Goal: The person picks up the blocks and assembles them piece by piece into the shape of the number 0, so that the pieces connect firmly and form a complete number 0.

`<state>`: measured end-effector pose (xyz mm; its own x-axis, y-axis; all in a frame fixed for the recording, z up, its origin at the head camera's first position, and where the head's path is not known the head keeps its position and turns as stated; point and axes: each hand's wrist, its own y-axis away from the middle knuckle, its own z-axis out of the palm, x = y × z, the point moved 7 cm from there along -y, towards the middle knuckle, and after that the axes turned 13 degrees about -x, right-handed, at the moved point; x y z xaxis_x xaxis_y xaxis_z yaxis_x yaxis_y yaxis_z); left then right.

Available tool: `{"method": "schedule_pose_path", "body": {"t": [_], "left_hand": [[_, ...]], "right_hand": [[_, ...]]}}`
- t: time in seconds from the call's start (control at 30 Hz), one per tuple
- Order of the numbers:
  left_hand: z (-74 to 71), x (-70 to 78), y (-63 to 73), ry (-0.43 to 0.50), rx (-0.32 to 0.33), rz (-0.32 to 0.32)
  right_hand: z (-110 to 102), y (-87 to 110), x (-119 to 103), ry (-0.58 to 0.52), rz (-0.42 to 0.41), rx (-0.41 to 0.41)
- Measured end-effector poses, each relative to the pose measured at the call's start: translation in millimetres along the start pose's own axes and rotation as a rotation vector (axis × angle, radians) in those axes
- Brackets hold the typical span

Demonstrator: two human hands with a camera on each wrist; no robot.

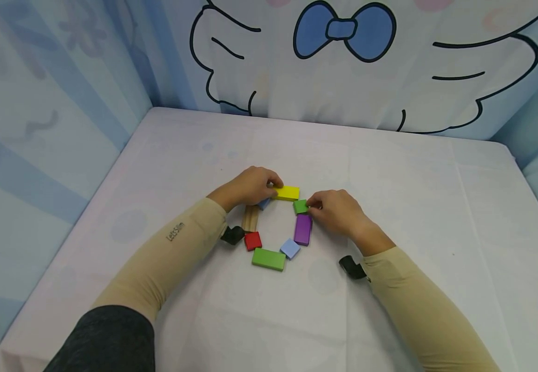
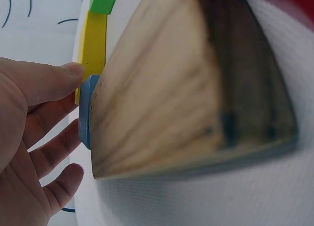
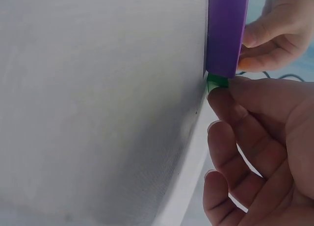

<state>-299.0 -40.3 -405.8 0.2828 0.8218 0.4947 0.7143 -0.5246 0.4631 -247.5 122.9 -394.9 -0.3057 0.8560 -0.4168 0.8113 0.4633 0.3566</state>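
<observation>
A ring of coloured blocks lies on the white-covered table. At its far side my left hand pinches the left end of a yellow block, thumb on the near face. Just below that hand sits a blue block, partly hidden by it in the head view, beside a bare wooden block. My right hand holds a small green block between thumb and index finger, between the yellow block and a purple block. The other fingers of the right hand are loosely bent.
The near side of the ring has a light blue block, a long green block and a red block. Black wrist cameras hang close over the cloth. Patterned curtains stand behind the table and at its sides.
</observation>
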Motion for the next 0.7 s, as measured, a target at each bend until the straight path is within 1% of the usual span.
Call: {"method": "schedule_pose_path", "body": {"t": [0.13,0.37,0.53,0.7], "left_hand": [[0.1,0.2,0.0,-0.001,-0.003,0.000],[0.3,-0.4,-0.8,-0.001,-0.004,-0.006],[0.4,-0.6,-0.8,0.007,-0.004,-0.007],[0.1,-0.2,-1.1,0.005,-0.002,-0.007]], "right_hand": [[-0.6,0.9,0.3,-0.015,0.000,0.000],[-3.5,1.5,0.7,-0.051,-0.003,0.033],[-2.4,-0.4,-0.3,-0.051,-0.027,0.027],[-1.1,-2.5,0.6,-0.055,-0.026,0.017]]}}
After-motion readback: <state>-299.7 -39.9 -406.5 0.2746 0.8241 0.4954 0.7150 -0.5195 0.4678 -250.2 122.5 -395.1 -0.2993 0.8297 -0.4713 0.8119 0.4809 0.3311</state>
